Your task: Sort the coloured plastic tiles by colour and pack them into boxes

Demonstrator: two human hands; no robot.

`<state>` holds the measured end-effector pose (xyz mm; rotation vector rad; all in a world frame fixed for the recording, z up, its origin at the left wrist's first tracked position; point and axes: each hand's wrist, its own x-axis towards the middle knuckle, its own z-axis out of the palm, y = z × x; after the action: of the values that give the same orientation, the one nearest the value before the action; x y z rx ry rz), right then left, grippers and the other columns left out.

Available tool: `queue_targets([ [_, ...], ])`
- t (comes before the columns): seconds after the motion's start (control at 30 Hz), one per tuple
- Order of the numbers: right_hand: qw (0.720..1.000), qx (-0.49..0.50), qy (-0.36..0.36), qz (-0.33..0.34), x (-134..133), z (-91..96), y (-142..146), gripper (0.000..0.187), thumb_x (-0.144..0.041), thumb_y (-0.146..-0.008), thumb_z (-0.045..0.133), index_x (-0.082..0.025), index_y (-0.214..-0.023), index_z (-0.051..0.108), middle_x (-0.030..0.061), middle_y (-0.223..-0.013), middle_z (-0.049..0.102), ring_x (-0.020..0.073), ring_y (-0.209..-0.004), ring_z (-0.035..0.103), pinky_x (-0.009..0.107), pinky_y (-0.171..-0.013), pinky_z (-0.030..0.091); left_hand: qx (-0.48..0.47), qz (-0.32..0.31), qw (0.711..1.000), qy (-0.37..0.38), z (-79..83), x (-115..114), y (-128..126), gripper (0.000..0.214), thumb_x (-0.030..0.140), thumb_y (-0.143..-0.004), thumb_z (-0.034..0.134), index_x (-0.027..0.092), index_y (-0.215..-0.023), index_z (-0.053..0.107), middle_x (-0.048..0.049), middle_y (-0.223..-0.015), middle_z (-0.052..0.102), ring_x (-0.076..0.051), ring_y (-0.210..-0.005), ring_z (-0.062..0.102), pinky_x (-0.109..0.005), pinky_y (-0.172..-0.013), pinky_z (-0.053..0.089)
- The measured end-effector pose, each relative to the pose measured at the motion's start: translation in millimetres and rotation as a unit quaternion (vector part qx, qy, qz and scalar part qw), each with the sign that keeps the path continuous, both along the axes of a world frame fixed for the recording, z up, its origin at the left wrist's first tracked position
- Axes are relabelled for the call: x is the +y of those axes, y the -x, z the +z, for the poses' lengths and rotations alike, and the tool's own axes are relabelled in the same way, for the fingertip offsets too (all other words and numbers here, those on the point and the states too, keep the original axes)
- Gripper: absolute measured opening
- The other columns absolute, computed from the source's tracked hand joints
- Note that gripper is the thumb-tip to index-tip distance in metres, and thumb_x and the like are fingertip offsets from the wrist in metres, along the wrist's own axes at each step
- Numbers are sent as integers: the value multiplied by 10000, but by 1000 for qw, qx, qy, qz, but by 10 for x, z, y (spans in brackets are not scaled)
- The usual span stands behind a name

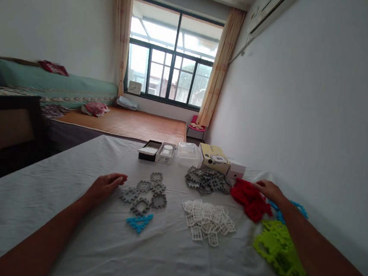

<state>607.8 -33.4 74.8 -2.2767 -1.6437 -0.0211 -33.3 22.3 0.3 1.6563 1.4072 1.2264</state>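
My left hand (108,186) rests on the white cloth with its fingers curled together, and I see nothing in them. Just right of it lie several grey interlocking building pieces (144,186), flat and toothed at the edges. A blue triangular piece (139,223) is nearer to me. My right hand (269,190) reaches to the far side of the red interlocking pieces (252,203), its fingers closed at their upper edge. Below my right forearm are green pieces (277,247), partly covered, and blue pieces (299,207) lie behind it. White window-shaped pieces (207,220) are heaped in the middle.
A dark grey heap of pieces (204,181) lies beyond the white ones. Along the table's far edge stand a black box (149,155), a small white box (165,159), a clear plastic tub (188,155) and a yellow box (215,157). The wall rises close on the right.
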Motion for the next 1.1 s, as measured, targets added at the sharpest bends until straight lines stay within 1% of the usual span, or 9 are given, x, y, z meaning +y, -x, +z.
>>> queue_targets([
  [0.13,996,-31,-87,19,167,120,483,391,-490,-836,426,-200,-939,669,93,-978,704,240,-897,637,316,-746,459,18,-26,999,3,5,1,16,508,589,-663,608,165,-923,713,-81,-922,745,-261,-849,690,-349,-790,534],
  [0.23,977,-11,-124,172,261,134,1314,364,-423,-874,402,-203,-1014,657,89,-1024,693,226,-938,625,326,-827,451,22,-32,999,-6,33,-31,0,496,579,-680,587,161,-915,714,-79,-914,745,-260,-827,691,-356,-778,533],
  [0.4,885,-31,-46,463,205,-253,2898,307,-351,-856,520,-230,-1116,631,65,-1097,675,225,-1050,572,345,-906,435,11,-37,999,-16,39,-76,-18,433,523,-696,574,158,-882,715,-75,-876,746,-244,-783,689,-352,-755,534],
  [0.47,869,-67,-29,489,248,-406,3319,324,-305,-846,549,-248,-1160,605,49,-1157,656,220,-1090,546,331,-924,422,2,-41,999,-19,13,-72,-12,413,503,-711,566,157,-882,713,-78,-881,743,-238,-780,688,-345,-747,534],
  [0.53,880,-83,-32,467,379,-495,3589,336,-264,-863,521,-235,-1191,584,54,-1223,624,219,-1115,529,319,-928,411,-1,-46,999,-21,-22,-57,-7,397,484,-727,554,156,-885,710,-78,-882,741,-232,-782,687,-338,-748,533],
  [0.63,902,-90,-38,420,644,-537,3804,334,-255,-891,473,-184,-1202,574,97,-1229,617,236,-1092,541,327,-896,410,1,-51,999,-21,-69,-26,-12,378,464,-741,540,158,-887,708,-72,-866,737,-222,-777,687,-327,-746,533],
  [0.77,912,-115,-21,392,811,-551,3940,216,-320,-856,547,-211,-1000,665,67,-1031,701,221,-906,610,299,-779,418,1,-55,998,-17,-88,-7,-26,361,450,-739,548,164,-888,711,-66,-857,736,-221,-771,688,-320,-731,536],
  [0.93,912,-154,-24,380,671,-528,4007,138,-284,-841,554,-234,-881,677,36,-925,711,189,-836,607,273,-707,388,6,-64,998,-22,-77,-16,-17,353,432,-745,550,155,-896,709,-71,-866,734,-223,-780,687,-319,-735,535],
  [1.1,921,-179,-67,339,547,-358,3781,153,-275,-865,512,-233,-861,659,49,-935,695,223,-1001,549,345,-818,361,22,-67,997,-30,-93,-11,6,375,440,-764,522,143,-914,697,-72,-899,735,-210,-775,687,-309,-740,534],
])
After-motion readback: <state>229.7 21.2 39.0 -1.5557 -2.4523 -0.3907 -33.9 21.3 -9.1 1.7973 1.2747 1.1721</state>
